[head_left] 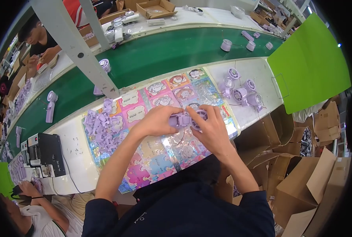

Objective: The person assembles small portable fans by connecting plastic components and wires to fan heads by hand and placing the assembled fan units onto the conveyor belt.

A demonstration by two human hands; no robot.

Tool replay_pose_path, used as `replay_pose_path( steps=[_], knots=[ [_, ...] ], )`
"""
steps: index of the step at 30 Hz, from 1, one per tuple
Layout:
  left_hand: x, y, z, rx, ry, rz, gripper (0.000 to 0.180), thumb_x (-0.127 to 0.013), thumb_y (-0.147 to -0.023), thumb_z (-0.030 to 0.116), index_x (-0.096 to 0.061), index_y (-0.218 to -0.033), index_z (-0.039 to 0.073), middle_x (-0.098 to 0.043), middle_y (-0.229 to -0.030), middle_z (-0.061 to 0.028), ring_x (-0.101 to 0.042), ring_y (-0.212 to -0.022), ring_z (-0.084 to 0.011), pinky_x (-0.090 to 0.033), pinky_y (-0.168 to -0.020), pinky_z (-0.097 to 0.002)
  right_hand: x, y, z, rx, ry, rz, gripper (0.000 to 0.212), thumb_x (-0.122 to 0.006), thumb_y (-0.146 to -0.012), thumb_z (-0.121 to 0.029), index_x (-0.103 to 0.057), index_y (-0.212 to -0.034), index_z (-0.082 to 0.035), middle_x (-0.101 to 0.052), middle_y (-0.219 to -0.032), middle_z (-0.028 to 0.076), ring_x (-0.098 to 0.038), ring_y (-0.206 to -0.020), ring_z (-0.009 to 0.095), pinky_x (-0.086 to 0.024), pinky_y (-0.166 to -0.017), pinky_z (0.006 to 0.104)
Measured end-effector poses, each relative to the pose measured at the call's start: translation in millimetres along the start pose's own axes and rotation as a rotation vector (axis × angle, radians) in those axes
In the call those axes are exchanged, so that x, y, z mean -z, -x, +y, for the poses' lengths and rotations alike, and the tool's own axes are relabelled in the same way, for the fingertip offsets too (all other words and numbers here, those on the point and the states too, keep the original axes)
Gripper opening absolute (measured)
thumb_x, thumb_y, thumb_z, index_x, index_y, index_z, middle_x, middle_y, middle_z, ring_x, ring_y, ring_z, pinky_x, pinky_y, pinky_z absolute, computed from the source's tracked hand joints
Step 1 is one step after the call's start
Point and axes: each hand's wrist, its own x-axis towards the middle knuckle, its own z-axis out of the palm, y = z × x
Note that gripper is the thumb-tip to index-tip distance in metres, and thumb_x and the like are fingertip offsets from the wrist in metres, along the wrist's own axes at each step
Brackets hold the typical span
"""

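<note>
A lilac plastic handheld fan body is held between my two hands over a colourful printed sheet. My left hand is closed on its handle-side part, thumb on the near side. My right hand grips the round, grilled head, its fingers curled over the far edge. Thin dark wires stick out above and below the piece. To the left on the sheet lies a heap of small lilac plastic parts. On the right, several lilac fan heads with wires stand on the white tabletop.
Beyond the table runs a green conveyor belt carrying scattered lilac parts. A metal post rises at left, near a black machine. A bright green panel and open cardboard boxes are at right. Other people sit at left.
</note>
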Motion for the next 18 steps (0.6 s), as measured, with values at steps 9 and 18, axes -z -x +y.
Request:
replay_pose_path(
  steps=[9, 18],
  knots=[
    [0.0, -4.4, 1.7, 0.089, 0.266, -0.006, 0.039, -0.075, -0.080, 0.017, -0.071, -0.115, -0.001, -0.074, -0.099, -0.0196, -0.071, -0.092, -0.0267, -0.053, -0.087, -0.0354, 2.8, -6.7, 2.8, 0.054, 0.037, -0.028, 0.072, -0.079, -0.064, -0.003, -0.061, -0.134, -0.008, -0.056, -0.113, 0.016, -0.053, -0.106, 0.034, -0.047, -0.093, 0.0417],
    [-15.7, -5.7, -4.5, 0.083, 0.318, 0.096, 0.045, -0.076, -0.080, 0.011, -0.068, -0.122, -0.001, -0.074, -0.106, -0.0192, -0.071, -0.096, -0.0247, -0.053, -0.089, -0.0339, -11.0, -3.8, 9.6, 0.066, 0.094, 0.023, 0.062, -0.067, -0.073, -0.002, -0.060, -0.135, -0.007, -0.056, -0.117, 0.018, -0.054, -0.109, 0.037, -0.048, -0.094, 0.0440]
  ],
)
